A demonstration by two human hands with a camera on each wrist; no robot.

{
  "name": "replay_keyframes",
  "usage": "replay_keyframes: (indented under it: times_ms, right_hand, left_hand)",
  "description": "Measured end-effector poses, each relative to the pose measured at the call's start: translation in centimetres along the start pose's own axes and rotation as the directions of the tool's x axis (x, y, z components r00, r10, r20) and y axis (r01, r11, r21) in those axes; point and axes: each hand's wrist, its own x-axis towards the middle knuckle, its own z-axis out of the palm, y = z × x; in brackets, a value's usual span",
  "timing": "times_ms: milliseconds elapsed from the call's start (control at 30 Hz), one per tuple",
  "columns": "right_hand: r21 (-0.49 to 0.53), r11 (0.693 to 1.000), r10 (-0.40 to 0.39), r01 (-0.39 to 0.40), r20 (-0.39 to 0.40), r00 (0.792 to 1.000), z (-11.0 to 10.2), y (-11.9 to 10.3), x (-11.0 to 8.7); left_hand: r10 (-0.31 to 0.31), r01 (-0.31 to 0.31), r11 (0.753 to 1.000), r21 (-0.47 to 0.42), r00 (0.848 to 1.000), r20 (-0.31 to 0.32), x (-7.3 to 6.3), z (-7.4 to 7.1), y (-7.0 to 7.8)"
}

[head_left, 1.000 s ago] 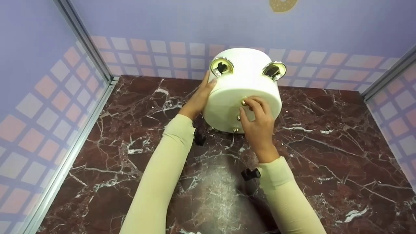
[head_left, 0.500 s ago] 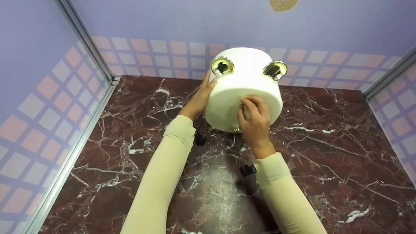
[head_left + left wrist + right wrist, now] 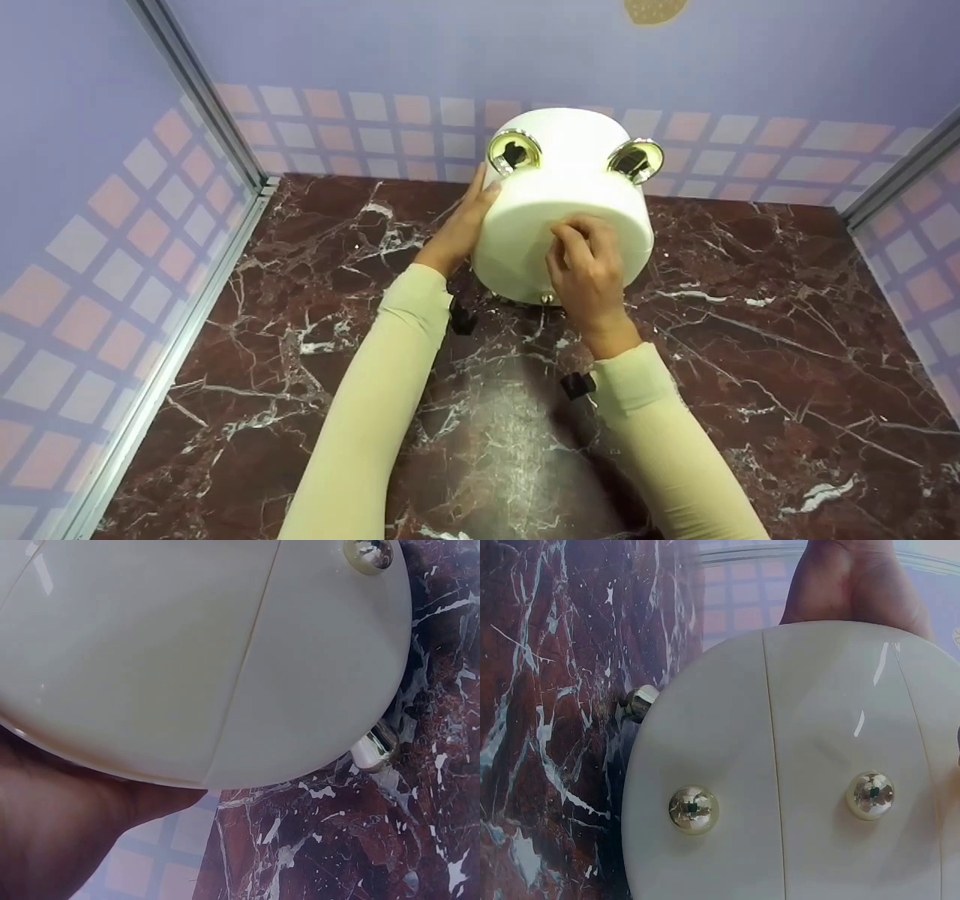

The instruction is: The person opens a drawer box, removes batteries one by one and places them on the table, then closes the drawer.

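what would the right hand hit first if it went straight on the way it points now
Most likely the front face of the white round box, right by the right hand; whether the fingertips already touch it isn't clear.

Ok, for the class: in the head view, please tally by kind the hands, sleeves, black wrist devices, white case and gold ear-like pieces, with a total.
Hands: 2 (left hand, right hand)
Sleeves: 2
Black wrist devices: 2
White case: 1
Gold ear-like pieces: 2
Total: 9
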Motion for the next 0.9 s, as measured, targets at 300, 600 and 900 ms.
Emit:
replay_keyframes:
  times_ms: [300, 600, 900]
  right_hand:
    - [0.01, 1.0, 0.011, -0.011, 0.01, 1.0, -0.1, -0.1, 0.0]
    - [0.026, 1.0, 0.008, -0.008, 0.006, 1.0, -0.4, -0.6, -0.2]
    - [0.035, 0.999, -0.002, 0.002, -0.005, 1.0, -1.0, -1.2, -0.5]
  left_hand:
    - [0.004, -0.004, 1.0, -0.017, 1.0, 0.012, 0.0, 0.0, -0.1]
    - [0.007, -0.007, 1.0, -0.029, 1.0, 0.024, 0.2, -0.1, -0.2]
    - [0.012, -0.005, 0.996, -0.09, 0.997, 0.08, 0.5, -0.5, -0.3]
